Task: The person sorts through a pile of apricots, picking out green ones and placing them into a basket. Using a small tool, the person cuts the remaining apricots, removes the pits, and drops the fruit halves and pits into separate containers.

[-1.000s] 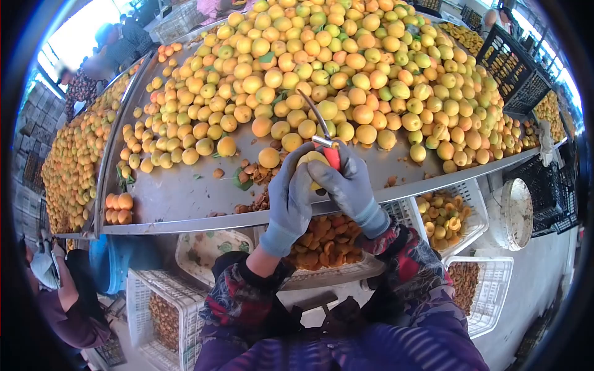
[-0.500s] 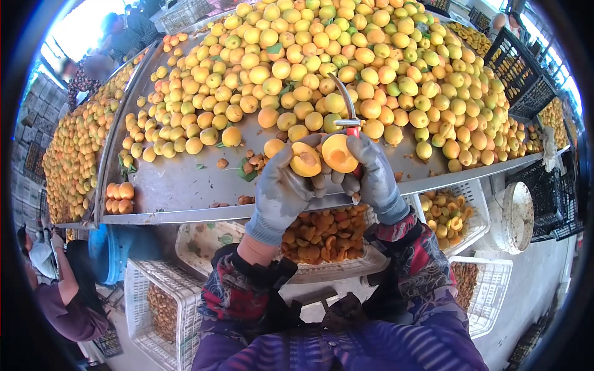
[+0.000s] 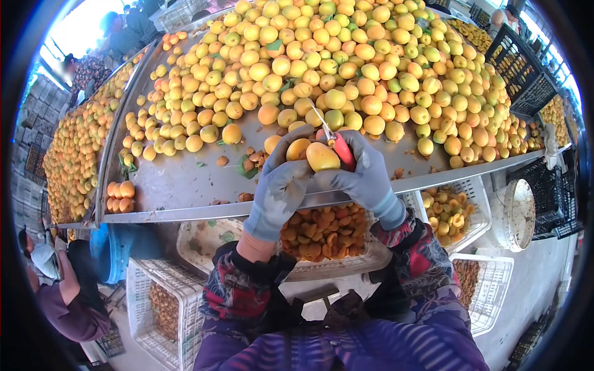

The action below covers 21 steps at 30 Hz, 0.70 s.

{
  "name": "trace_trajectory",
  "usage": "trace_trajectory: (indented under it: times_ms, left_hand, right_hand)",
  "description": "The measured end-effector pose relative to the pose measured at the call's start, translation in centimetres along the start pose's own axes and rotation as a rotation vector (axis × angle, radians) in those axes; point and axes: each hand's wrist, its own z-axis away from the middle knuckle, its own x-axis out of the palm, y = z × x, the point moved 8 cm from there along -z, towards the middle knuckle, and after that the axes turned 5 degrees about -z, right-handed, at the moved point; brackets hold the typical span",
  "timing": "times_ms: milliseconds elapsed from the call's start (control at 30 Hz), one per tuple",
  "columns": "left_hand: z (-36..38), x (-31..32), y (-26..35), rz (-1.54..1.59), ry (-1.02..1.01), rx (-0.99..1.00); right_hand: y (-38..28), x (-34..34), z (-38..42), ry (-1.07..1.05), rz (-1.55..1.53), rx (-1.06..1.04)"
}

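Note:
My gloved left hand (image 3: 281, 176) has its fingers curled around a yellow-orange apricot piece (image 3: 298, 149). Beside it, my gloved right hand (image 3: 360, 167) grips the red handle (image 3: 344, 152) of a curved knife (image 3: 321, 119), whose blade points up and left. Between the two hands, an apricot (image 3: 323, 157) shows its rounded skin side, with my right thumb beneath it. Both hands are over the front edge of the metal table (image 3: 179, 185), and a large heap of apricots (image 3: 297, 55) lies behind them.
Below the table edge, a crate holds apricot halves (image 3: 325, 234); another at the right holds more (image 3: 445, 216). White crates (image 3: 179, 315), a blue bucket (image 3: 114, 253) and a white bucket (image 3: 516, 213) stand around. A co-worker (image 3: 68, 297) is at the left.
The two apricot halves, earlier held with cut faces showing, now show their skin sides. The knife has tilted left in my right hand, and both hands have shifted slightly.

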Motion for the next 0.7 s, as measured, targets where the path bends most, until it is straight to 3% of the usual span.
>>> trace_trajectory:
  times_ms: [167, 267, 333, 433, 533, 700]
  left_hand:
    - [-0.1, -0.5, -0.1, 0.023, 0.006, 0.030]
    - [-0.1, -0.7, 0.0, 0.055, -0.001, 0.034]
    - [-0.1, -1.0, -0.1, 0.048, 0.008, 0.036]
    - [0.0, -1.6, 0.1, -0.034, 0.085, 0.108]
    - [0.2, -1.4, 0.2, -0.016, 0.113, 0.017]
    - [-0.2, -1.2, -0.5, 0.093, -0.018, -0.024]
  right_hand:
    - [0.0, -0.2, 0.1, 0.052, 0.175, -0.111]
    - [1.6, -1.4, -0.4, 0.100, 0.210, 0.045]
    - [2.1, -1.5, -0.2, 0.124, -0.223, 0.240]
    - [1.0, -1.1, 0.1, 0.122, -0.317, 0.202]
    - [-0.1, -1.7, 0.2, 0.173, -0.328, 0.182]
    - [-3.7, -7.4, 2.9, 0.337, 0.103, 0.168]
